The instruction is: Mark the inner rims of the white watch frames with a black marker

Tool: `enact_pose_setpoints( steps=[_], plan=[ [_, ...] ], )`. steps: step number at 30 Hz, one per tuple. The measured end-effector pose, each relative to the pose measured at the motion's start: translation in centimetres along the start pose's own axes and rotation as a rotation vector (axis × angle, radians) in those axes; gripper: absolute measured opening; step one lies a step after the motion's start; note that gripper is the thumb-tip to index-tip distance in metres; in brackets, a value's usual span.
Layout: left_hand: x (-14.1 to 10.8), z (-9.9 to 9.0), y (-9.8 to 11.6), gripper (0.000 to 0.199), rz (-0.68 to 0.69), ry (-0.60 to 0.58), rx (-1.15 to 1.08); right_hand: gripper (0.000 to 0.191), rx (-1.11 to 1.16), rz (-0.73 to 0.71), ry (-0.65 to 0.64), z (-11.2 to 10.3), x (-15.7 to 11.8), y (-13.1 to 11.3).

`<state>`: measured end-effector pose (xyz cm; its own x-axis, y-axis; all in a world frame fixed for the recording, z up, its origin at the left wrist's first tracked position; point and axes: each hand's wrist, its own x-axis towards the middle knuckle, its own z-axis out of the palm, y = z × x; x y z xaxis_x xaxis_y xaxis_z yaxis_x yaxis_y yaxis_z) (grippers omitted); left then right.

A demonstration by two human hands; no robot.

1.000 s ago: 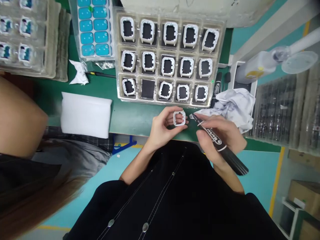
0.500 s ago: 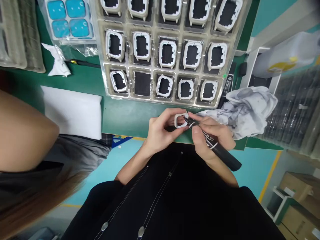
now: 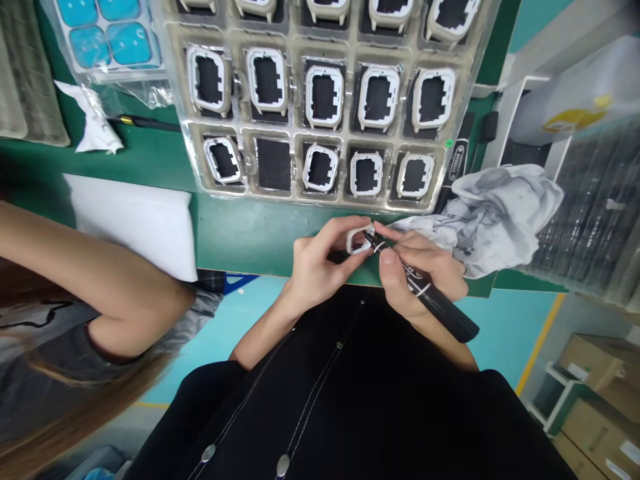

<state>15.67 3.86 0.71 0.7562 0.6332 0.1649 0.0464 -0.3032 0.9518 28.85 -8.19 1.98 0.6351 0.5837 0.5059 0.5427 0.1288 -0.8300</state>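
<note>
Between the thumb and fingers of my left hand [image 3: 320, 263] is a small white watch case frame [image 3: 351, 241], held above the table's front edge. My right hand [image 3: 423, 267] grips a black marker pen [image 3: 443, 307], its tip against or very near the inner right side of the frame; exact contact is hard to make out. My right index fingertip is close to the frame's upper edge. Beyond my hands lies a clear plastic tray [image 3: 240, 193] with rows of similar white frames [image 3: 367, 175]. One front-row pocket [image 3: 273, 165] shows only its dark bottom.
A crumpled white cloth [image 3: 500, 220] lies right of my hands. Left are a white sheet [image 3: 135, 223], blue square pieces [image 3: 129, 43] in plastic, and a black pen-like tool [image 3: 150, 123]. A co-worker's arm [image 3: 125, 287] reaches in at left. Stacked clear trays [image 3: 595, 220] stand at right.
The watch case frame has turned a little in my left hand, with the marker still at it. The co-worker's arm has shifted further into view. My view has moved slightly.
</note>
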Motion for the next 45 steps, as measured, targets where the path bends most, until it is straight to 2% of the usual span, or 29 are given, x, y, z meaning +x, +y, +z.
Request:
enact_pose_setpoints(
  steps=[6,10,20,26,33,39,45],
  plan=[
    [-0.18,0.09,-0.26,0.041,0.009,-0.008,0.027,0.015,0.031,-0.02,0.063,0.28,0.07,-0.2],
    [-0.29,0.15,-0.27,0.043,0.014,-0.01,0.013,0.015,0.03,-0.01,0.059,0.41,-0.12,0.08],
    [-0.47,0.13,-0.31,0.041,-0.007,-0.029,0.058,0.018,-0.026,-0.094,0.114,0.61,-0.03,0.48],
    [-0.56,0.2,-0.56,0.036,0.0,-0.024,0.081,0.014,-0.098,-0.171,0.078,0.61,-0.17,0.58],
    [-0.52,0.32,-0.39,0.037,-0.039,-0.016,0.087,0.018,-0.098,-0.07,0.094,0.68,-0.07,0.15],
    [-0.58,0.37,-0.52,0.037,-0.012,-0.002,0.077,0.018,-0.063,-0.08,0.08,0.67,-0.07,0.2],
    [-0.8,0.39,-0.7,0.035,-0.055,-0.009,0.121,0.019,-0.06,-0.081,0.106,0.8,-0.27,0.38]
  ],
)
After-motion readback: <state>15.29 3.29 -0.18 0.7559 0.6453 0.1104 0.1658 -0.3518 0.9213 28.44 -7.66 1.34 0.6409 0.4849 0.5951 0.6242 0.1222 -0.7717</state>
